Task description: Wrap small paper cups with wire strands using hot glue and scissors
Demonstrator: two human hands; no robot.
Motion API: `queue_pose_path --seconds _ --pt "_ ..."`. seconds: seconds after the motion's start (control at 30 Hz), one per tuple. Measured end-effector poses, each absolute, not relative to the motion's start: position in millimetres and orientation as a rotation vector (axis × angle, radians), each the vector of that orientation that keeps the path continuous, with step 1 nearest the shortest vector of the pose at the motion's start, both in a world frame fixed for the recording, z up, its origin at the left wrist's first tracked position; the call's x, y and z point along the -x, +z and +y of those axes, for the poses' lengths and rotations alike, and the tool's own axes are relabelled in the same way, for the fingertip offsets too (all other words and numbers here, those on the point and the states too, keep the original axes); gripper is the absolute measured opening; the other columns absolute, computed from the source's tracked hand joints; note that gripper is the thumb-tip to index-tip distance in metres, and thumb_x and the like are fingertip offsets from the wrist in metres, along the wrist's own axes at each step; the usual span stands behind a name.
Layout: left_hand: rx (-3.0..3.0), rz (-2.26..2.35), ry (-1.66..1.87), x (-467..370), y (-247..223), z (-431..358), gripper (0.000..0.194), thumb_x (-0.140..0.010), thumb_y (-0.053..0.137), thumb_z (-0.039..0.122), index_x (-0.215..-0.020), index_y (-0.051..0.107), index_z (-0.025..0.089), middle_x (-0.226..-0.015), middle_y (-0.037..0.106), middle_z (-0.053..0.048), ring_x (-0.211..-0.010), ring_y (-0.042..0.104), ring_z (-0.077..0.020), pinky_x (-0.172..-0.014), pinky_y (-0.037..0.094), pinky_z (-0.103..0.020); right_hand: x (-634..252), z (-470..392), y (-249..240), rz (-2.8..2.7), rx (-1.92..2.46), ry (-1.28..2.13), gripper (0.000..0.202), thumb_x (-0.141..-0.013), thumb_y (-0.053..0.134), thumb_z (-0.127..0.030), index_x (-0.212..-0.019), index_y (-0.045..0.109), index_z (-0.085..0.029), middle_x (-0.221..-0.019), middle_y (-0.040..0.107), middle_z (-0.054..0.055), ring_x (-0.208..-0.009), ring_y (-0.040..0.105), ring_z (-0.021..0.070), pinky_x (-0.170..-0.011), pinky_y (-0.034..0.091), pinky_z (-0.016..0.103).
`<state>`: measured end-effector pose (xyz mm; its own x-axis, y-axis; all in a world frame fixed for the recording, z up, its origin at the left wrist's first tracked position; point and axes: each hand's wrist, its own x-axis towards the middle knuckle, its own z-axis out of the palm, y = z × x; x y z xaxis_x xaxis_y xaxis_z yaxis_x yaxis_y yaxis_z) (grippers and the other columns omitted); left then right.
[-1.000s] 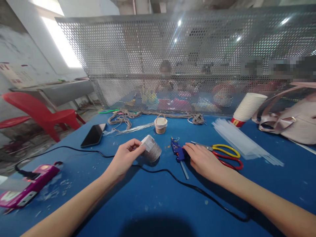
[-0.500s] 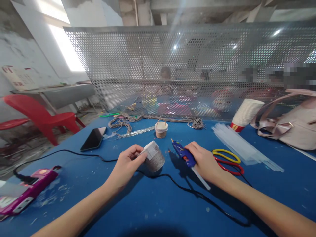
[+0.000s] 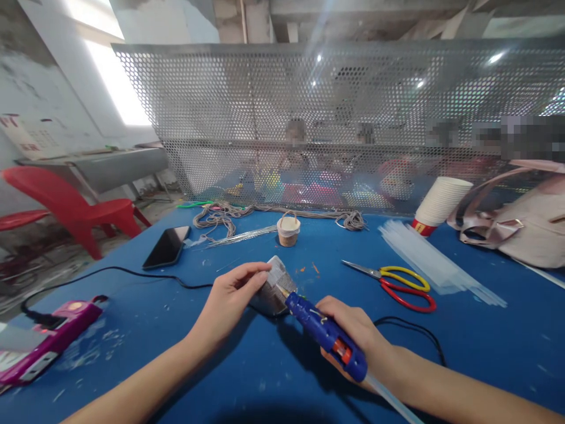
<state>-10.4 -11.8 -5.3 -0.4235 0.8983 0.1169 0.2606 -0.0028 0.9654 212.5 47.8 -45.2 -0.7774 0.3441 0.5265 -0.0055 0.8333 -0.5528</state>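
My left hand (image 3: 233, 294) pinches the rim of a small cup wrapped in grey cord (image 3: 270, 297), which is tilted over the table. A blue hot glue gun (image 3: 322, 330) is in the grip of my right hand (image 3: 359, 330). Its nozzle points up and left and meets the cord-wrapped side of the cup, near my left fingertips; whether it touches is hard to tell. A clear glue stick (image 3: 391, 400) sticks out of the gun's back end. Behind the cup stands a little basket with a handle (image 3: 288, 231).
Scissors with yellow and red handles (image 3: 397, 284) lie right of the gun, near clear glue sticks (image 3: 435, 259) and stacked paper cups (image 3: 441, 200). A phone (image 3: 166, 247), grey cord (image 3: 220, 217) and a purple power strip (image 3: 53, 341) are leftward. A perforated metal screen (image 3: 212, 118) closes the back.
My right hand has brought the glue gun left and nearer, so its nozzle is now at the cup. The cup has turned in my left hand. The scissors' blades have come into sight.
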Motion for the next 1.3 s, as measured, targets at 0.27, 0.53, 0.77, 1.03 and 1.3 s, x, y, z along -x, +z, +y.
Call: queue_pose_path --seconds 0.27,0.53,0.77,1.03,1.3 --pt "-1.163 1.734 1.448 6.1 -7.5 -11.6 0.026 -0.067 0.067 0.041 -0.079 0.075 0.02 -0.077 0.074 -0.004 -0.073 0.062 -0.0212 -0.068 0.049 -0.031 -207.7 42.3 -41.8 -2.367 0.157 0.605 0.016 -0.086 0.048 -0.018 -0.101 0.045 -0.018 -0.08 0.055 0.006 -0.066 0.051 0.0174 -0.055 0.041 0.027" --pt "-1.106 1.614 1.432 -3.6 -10.8 -13.0 0.028 -0.071 0.066 0.042 -0.084 0.076 0.019 -0.088 0.076 -0.005 -0.085 0.064 -0.0241 -0.079 0.05 -0.033 -180.2 53.8 -37.9 -2.061 0.307 0.768 0.02 -0.079 0.056 -0.011 -0.095 0.048 -0.022 -0.087 0.056 0.003 -0.074 0.053 0.015 -0.069 0.045 0.027" --pt "-1.101 1.541 1.381 -4.8 -8.0 -20.4 0.031 -0.079 0.058 0.043 -0.089 0.076 0.019 -0.081 0.073 -0.004 -0.078 0.061 -0.0207 -0.073 0.049 -0.03 -163.9 60.0 -37.3 -2.081 0.32 0.822 0.016 -0.08 0.059 -0.015 -0.092 0.05 -0.021 -0.08 0.057 0.0 -0.066 0.05 0.0125 -0.064 0.044 0.024" --pt "-1.165 1.588 1.394 -6.3 -7.9 -21.2 0.023 -0.066 0.067 0.031 -0.085 0.075 0.02 -0.076 0.073 -0.004 -0.069 0.063 -0.0209 -0.067 0.052 -0.032 -163.0 55.4 -31.6 -1.946 0.487 0.975 0.009 -0.08 0.059 -0.02 -0.084 0.052 -0.019 -0.071 0.058 -0.002 -0.056 0.05 0.0099 -0.055 0.044 0.022" --pt "-1.258 1.674 1.367 -8.1 -11.2 -17.5 0.018 -0.065 0.067 0.032 -0.077 0.075 0.02 -0.074 0.072 -0.002 -0.067 0.06 -0.0185 -0.064 0.05 -0.029 -155.9 56.0 -44.2 -1.849 0.515 1.074 0.01 -0.084 0.059 -0.026 -0.085 0.052 -0.019 -0.073 0.057 -0.002 -0.06 0.051 0.0103 -0.059 0.046 0.023"
